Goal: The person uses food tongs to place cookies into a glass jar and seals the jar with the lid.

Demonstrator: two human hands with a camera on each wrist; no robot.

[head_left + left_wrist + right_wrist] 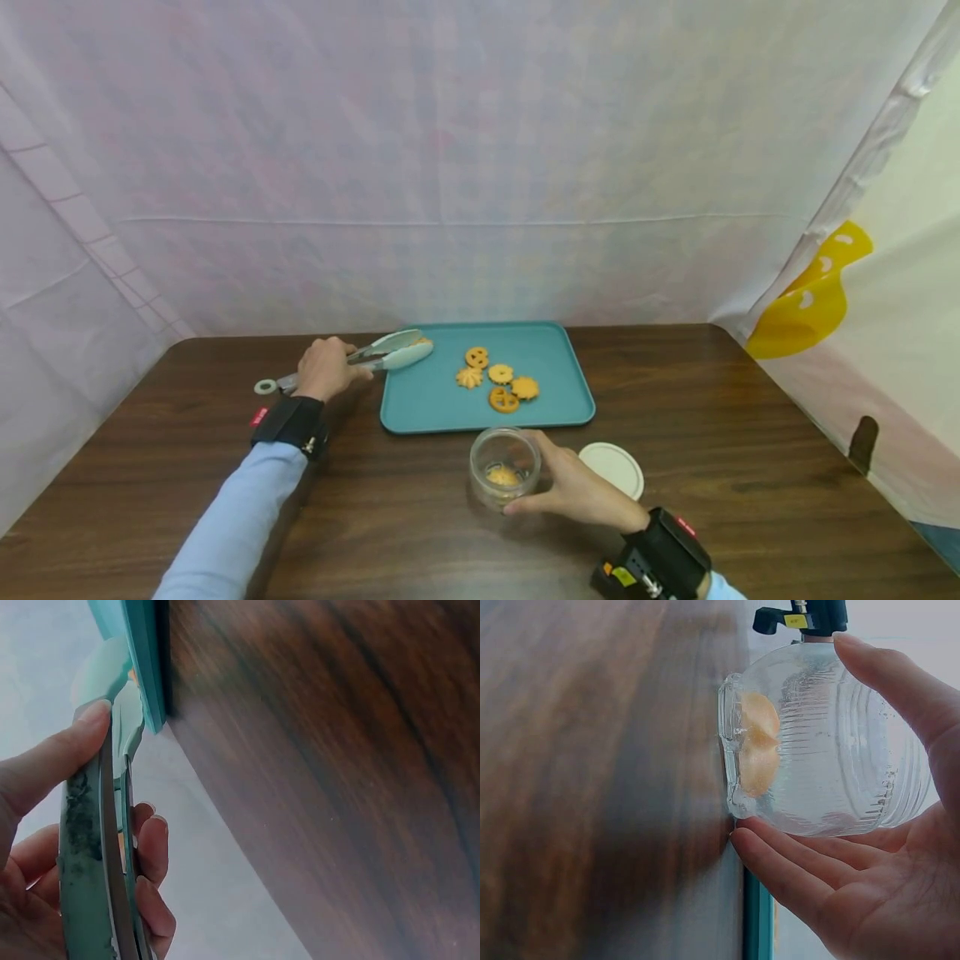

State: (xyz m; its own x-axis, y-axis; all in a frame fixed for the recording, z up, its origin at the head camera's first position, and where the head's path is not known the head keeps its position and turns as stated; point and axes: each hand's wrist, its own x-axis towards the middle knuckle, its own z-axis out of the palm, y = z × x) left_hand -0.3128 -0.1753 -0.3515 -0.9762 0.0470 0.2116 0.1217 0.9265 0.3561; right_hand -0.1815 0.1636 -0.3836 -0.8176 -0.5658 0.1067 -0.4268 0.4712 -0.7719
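Gripping the tongs (408, 354), here's the left hand (326, 369), their pale tips drawn narrow at the blue tray's (427, 400) ten o'clock corner, a sliver of cookie (424, 340) peeking between! Down past the tray's six o'clock, the right hand (566, 487) holds the glass jar (480, 471), biscuit (502, 476) at its bottom; pale lid (612, 469) at the jar's three o'clock, five cookies (495, 379) mid-tray.
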